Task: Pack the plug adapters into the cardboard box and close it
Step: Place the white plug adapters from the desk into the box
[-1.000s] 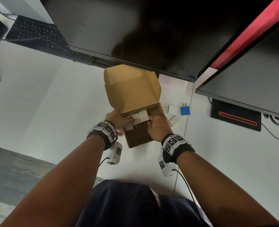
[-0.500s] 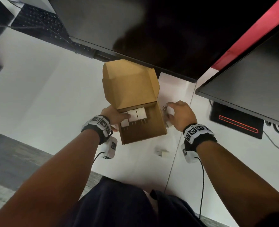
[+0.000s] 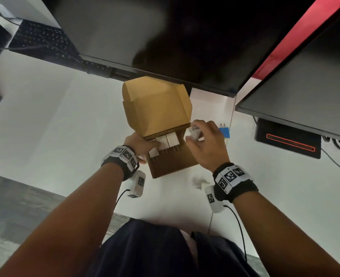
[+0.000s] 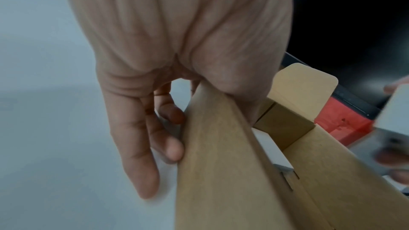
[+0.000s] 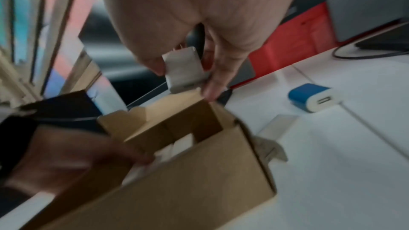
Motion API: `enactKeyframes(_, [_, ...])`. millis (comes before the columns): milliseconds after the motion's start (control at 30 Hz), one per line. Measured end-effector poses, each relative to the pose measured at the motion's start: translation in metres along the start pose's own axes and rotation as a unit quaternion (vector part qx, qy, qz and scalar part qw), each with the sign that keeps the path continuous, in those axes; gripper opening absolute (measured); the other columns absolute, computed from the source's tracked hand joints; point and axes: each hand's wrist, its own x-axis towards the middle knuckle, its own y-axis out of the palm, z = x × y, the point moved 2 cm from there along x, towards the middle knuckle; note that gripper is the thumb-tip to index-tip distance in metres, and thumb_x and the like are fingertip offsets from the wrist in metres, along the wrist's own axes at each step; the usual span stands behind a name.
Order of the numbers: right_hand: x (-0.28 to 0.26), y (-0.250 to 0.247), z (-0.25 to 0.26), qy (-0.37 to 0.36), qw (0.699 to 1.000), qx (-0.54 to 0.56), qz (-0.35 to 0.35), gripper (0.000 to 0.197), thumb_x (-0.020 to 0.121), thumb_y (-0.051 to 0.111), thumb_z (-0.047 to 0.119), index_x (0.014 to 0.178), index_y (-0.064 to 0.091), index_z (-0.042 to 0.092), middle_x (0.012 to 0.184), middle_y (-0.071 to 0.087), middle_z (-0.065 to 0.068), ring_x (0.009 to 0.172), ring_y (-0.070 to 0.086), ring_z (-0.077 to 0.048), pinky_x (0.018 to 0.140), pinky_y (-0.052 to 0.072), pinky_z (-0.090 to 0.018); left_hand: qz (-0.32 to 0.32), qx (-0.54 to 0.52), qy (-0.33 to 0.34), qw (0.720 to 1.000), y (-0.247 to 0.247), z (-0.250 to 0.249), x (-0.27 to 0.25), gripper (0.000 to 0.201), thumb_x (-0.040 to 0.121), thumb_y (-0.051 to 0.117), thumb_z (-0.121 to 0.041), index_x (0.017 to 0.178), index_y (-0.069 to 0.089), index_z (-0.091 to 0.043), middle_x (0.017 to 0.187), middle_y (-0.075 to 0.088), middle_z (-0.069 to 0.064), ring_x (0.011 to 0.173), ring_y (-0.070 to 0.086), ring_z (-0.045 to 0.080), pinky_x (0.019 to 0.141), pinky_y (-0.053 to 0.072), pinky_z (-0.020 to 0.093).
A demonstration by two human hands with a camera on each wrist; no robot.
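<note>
Plug adapters (image 3: 166, 141) sit white in a row at the back of the open cardboard box (image 3: 171, 162) on the white surface (image 3: 65, 124). Left hand (image 3: 141, 145) grips the box's left wall, thumb inside. Right hand (image 3: 207, 144) pinches another white adapter (image 5: 183, 69) in its fingers above the box's right edge. A blue adapter (image 5: 312, 97) lies nearby.

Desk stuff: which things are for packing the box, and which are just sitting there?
For the job: cardboard box, white adapter in the right hand, blue adapter, small white adapter.
Just there: monitors, keyboard.
</note>
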Motion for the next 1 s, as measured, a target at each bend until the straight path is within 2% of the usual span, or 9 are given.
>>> enactKeyframes(67, [-0.003, 0.011, 0.006, -0.014, 0.996, -0.081, 0.034, 0.031, 0.083, 0.067, 0.033, 0.109, 0.056, 0.022, 0.095, 0.06, -0.004, 0.088, 0.055, -0.024, 0.067, 0.052, -0.039, 0.0, 0.0, -0.001, 1.0, -0.001, 0.0, -0.002, 0.044, 0.083, 0.082, -0.039, 0.121, 0.061, -0.028, 0.123, 0.066, 0.007, 0.102, 0.07, 0.029, 0.074, 0.069, 0.05])
enactKeyframes(167, [-0.003, 0.023, 0.008, -0.039, 0.974, -0.22, 0.042, 0.022, 0.082, 0.064, 0.033, 0.098, 0.056, 0.02, 0.086, 0.061, -0.002, 0.089, 0.049, -0.028, 0.068, 0.038, -0.035, 0.003, 0.0, -0.003, 1.0, -0.001, -0.001, -0.003, 0.044, 0.085, 0.081, -0.039, 0.121, 0.06, -0.027, 0.123, 0.066, 0.009, 0.105, 0.07, 0.032, 0.077, 0.069, 0.051])
enactKeyframes(367, [0.006, 0.041, 0.006, -0.04, 0.931, -0.352, 0.088, 0.03, 0.085, 0.071, 0.029, 0.112, 0.061, 0.02, 0.112, 0.061, -0.007, 0.106, 0.049, -0.033, 0.082, 0.045, -0.045, 0.003, 0.001, -0.001, 1.0, -0.002, 0.001, -0.002, 0.044, 0.087, 0.081, -0.039, 0.123, 0.061, -0.026, 0.123, 0.065, 0.006, 0.101, 0.069, 0.028, 0.076, 0.069, 0.049])
enactKeyframes(500, [0.01, 0.046, 0.009, -0.017, 0.916, -0.388, 0.099, 0.031, 0.085, 0.072, 0.026, 0.113, 0.061, 0.02, 0.122, 0.057, -0.01, 0.111, 0.05, -0.037, 0.086, 0.046, -0.048, 0.0, 0.003, 0.007, 1.0, -0.002, 0.002, 0.0, 0.051, 0.086, 0.082, -0.041, 0.129, 0.06, -0.025, 0.119, 0.065, 0.004, 0.086, 0.066, 0.017, 0.073, 0.07, 0.047])
enactKeyframes(633, [0.011, 0.052, 0.011, -0.008, 0.908, -0.404, 0.114, 0.038, 0.085, 0.073, 0.029, 0.12, 0.059, 0.02, 0.129, 0.053, -0.013, 0.116, 0.046, -0.039, 0.09, 0.045, -0.05, 0.004, 0.005, 0.007, 1.0, -0.003, 0.001, 0.0, 0.057, 0.087, 0.081, -0.041, 0.136, 0.058, -0.023, 0.121, 0.064, 0.005, 0.092, 0.069, 0.023, 0.069, 0.07, 0.043])
enactKeyframes(700, [0.008, 0.051, 0.01, -0.016, 0.905, -0.409, 0.115, 0.032, 0.085, 0.073, 0.029, 0.114, 0.065, 0.018, 0.128, 0.053, -0.014, 0.114, 0.046, -0.039, 0.089, 0.045, -0.049, 0.005, 0.004, 0.007, 1.0, -0.003, 0.002, 0.0, 0.056, 0.087, 0.081, -0.041, 0.135, 0.059, -0.023, 0.119, 0.064, 0.004, 0.087, 0.068, 0.018, 0.068, 0.069, 0.041])
enactKeyframes(833, [0.004, 0.045, 0.005, -0.048, 0.914, -0.388, 0.109, 0.018, 0.084, 0.069, 0.024, 0.101, 0.071, 0.015, 0.116, 0.055, -0.013, 0.104, 0.046, -0.037, 0.083, 0.044, -0.047, 0.004, 0.007, 0.008, 1.0, -0.002, 0.002, 0.001, 0.055, 0.088, 0.081, -0.041, 0.136, 0.06, -0.023, 0.12, 0.063, 0.004, 0.083, 0.066, 0.016, 0.065, 0.069, 0.039])
enactKeyframes(933, [0.0, 0.034, 0.001, -0.06, 0.949, -0.301, 0.071, 0.031, 0.086, 0.065, 0.013, 0.117, 0.067, 0.015, 0.111, 0.055, -0.01, 0.1, 0.048, -0.032, 0.081, 0.043, -0.042, 0.001, 0.01, 0.009, 1.0, -0.002, 0.001, 0.001, 0.053, 0.088, 0.081, -0.04, 0.134, 0.059, -0.023, 0.117, 0.062, 0.004, 0.086, 0.067, 0.019, 0.062, 0.067, 0.038])
enactKeyframes(1000, [-0.006, 0.018, -0.009, -0.027, 0.98, -0.199, 0.017, 0.033, 0.091, 0.059, 0.008, 0.123, 0.065, 0.015, 0.11, 0.056, -0.01, 0.098, 0.052, -0.027, 0.083, 0.046, -0.038, 0.001, 0.011, 0.008, 1.0, -0.001, 0.0, 0.002, 0.052, 0.088, 0.081, -0.04, 0.132, 0.059, -0.024, 0.116, 0.063, 0.004, 0.088, 0.068, 0.02, 0.063, 0.068, 0.039])
